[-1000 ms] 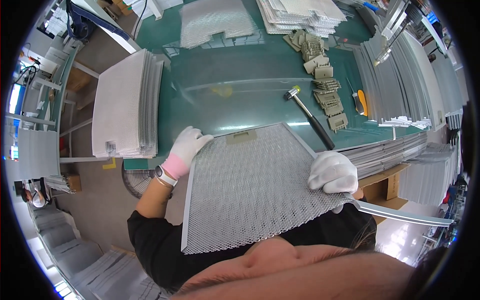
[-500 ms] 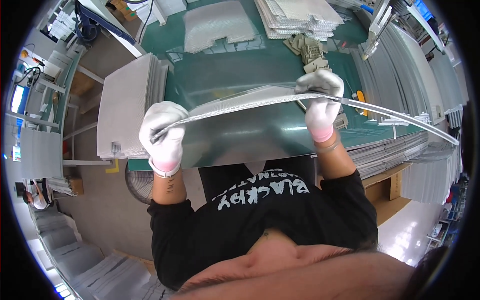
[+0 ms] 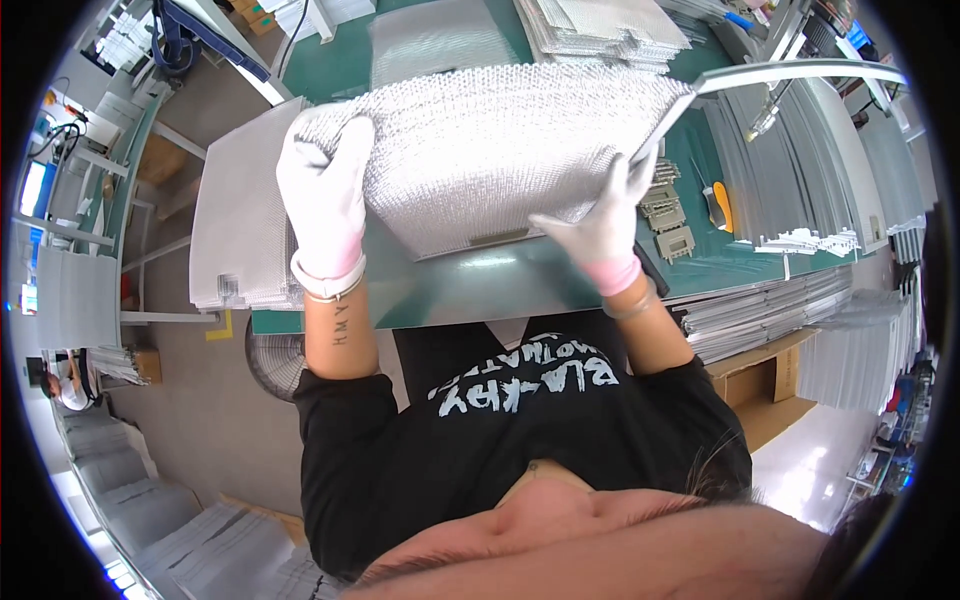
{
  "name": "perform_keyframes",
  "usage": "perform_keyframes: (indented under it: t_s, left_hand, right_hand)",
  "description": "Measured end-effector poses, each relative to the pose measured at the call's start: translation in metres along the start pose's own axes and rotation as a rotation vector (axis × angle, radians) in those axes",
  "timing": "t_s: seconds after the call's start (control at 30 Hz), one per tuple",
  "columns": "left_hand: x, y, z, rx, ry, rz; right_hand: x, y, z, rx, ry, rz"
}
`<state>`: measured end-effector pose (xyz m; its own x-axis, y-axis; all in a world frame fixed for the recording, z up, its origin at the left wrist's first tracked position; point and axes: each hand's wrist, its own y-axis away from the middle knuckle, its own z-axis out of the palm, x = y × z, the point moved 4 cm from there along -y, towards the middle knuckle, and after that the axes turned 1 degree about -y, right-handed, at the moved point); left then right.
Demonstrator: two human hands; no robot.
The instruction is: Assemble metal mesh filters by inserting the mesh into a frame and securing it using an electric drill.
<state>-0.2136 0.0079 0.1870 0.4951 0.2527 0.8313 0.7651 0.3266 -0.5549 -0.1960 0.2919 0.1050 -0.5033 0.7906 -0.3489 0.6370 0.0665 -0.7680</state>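
Observation:
A silvery sheet of metal mesh [image 3: 490, 150] is tilted up over the green table, its broad face showing. My left hand [image 3: 328, 195], in a white glove, is closed around the sheet's left edge, thumb on the near face. Along the sheet's right edge runs a thin grey metal strip [image 3: 800, 72], whose long free part sticks out to the right. Against the lower right part of the sheet is my right hand [image 3: 605, 225], also gloved, with thumb and fingers spread apart. Its fingertips reach up by the strip, partly hidden there.
Mesh sheets stand stacked on the left [image 3: 240, 215], and another stack [image 3: 605, 35] lies at the back. Beige plastic pieces [image 3: 668, 215] and a yellow-handled tool [image 3: 718, 207] lie right of my right hand. Long grey strips [image 3: 800, 165] are piled at the far right.
The mesh sheet has tipped from nearly edge-on to face-on, and the strip's free end has swung upward. My left hand has risen; my right hand has moved lower and spread its fingers.

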Motion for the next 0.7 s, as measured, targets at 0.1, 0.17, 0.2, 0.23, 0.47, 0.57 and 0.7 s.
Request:
perform_keyframes:
  t_s: [0.1,0.17,0.2,0.23,0.47,0.57,0.7]
  left_hand:
    - [-0.019,-0.008,0.002,0.029,0.169,-0.070]
    - [-0.016,-0.010,0.004,0.039,0.101,-0.046]
    - [-0.018,-0.011,0.003,0.046,0.086,-0.040]
    - [-0.020,-0.013,0.002,0.051,0.073,-0.033]
    - [-0.022,0.004,-0.012,0.016,0.131,-0.041]
    - [-0.015,0.013,-0.008,-0.045,0.165,0.000]
    - [-0.013,0.018,-0.010,-0.032,0.191,0.005]
  right_hand:
    - [0.016,0.015,0.022,-0.104,0.036,0.175]
    - [0.017,0.014,0.028,-0.074,-0.023,0.231]
    - [0.017,0.011,0.025,-0.069,-0.026,0.215]
    - [0.021,0.006,0.022,-0.068,-0.023,0.217]
    - [0.019,-0.089,-0.044,0.111,-0.855,0.303]
    - [0.019,-0.089,-0.039,0.166,-0.827,0.295]
    - [0.023,-0.077,-0.040,0.323,-0.758,0.367]
